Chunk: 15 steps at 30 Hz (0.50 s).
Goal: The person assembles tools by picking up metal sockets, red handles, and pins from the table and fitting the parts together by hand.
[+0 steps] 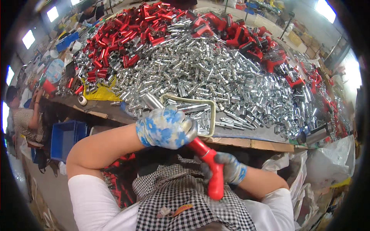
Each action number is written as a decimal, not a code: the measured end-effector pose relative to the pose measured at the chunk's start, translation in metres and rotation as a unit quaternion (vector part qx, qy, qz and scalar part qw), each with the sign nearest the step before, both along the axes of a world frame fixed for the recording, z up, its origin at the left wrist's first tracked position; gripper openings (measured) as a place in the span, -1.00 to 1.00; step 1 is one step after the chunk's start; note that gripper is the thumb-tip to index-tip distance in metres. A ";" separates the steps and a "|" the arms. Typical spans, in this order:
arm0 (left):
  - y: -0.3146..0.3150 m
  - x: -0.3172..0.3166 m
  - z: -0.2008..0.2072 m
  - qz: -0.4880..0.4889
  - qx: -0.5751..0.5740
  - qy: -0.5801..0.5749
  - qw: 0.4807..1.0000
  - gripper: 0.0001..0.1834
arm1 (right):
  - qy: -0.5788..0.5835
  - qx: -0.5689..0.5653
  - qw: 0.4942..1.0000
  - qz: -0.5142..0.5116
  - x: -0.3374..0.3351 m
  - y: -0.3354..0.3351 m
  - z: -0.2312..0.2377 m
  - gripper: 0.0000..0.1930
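A red pistol-shaped tool body (212, 165) is held at a slant in front of my chest. My right hand (232, 170), in a grey and blue glove, is closed around its middle beside the handle. My left hand (165, 129), in a blue-and-white patterned glove, is wrapped around the upper end, where a bit of metal shows at the fingers. Beyond the left glove juts a shiny silver tube (152, 101); I cannot tell whether it joins the tool. Right behind that glove is a shallow cream tray (213, 115) with slim metal rods in it.
A big heap of silver metal fittings (200, 69) covers the bench, with red tubes (127, 34) at far left and red tool bodies (239, 32) at far right. The bench has a wooden front edge (266, 145). Blue crates (66, 140) and another person (29, 119) are at left.
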State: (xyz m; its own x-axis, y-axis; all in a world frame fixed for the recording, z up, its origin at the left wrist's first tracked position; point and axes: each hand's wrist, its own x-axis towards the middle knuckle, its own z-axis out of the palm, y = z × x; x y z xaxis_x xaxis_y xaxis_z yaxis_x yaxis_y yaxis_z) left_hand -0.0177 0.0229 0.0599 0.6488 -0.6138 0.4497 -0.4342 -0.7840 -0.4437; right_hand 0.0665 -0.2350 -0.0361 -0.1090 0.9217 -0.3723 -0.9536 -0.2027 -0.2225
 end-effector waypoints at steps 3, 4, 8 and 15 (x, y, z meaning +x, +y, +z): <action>0.001 0.008 -0.002 -0.039 -0.051 -0.031 0.997 -0.66 | -0.364 0.012 0.930 -0.055 0.009 -0.003 0.032 -0.52; -0.001 0.008 -0.005 -0.041 -0.048 -0.028 0.998 -0.66 | -0.562 -0.026 0.824 -0.069 0.022 -0.004 0.048 -0.54; 0.004 0.016 -0.015 0.061 -0.285 0.531 0.796 -0.59 | -0.975 0.218 0.011 -0.044 0.052 -0.007 0.095 -0.55; -0.025 -0.008 -0.068 0.107 -0.270 0.544 0.787 -0.77 | -0.882 0.062 0.458 0.088 0.043 -0.014 0.048 -0.51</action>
State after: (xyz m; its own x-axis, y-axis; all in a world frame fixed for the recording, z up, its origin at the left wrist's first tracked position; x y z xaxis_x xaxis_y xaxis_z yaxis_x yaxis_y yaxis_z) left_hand -0.0260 -0.0020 -0.0081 0.8928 -0.3485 -0.2855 -0.1592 -0.8369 0.5237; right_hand 0.1096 -0.2493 0.0115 0.1851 0.9822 0.0304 0.7621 -0.1239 -0.6355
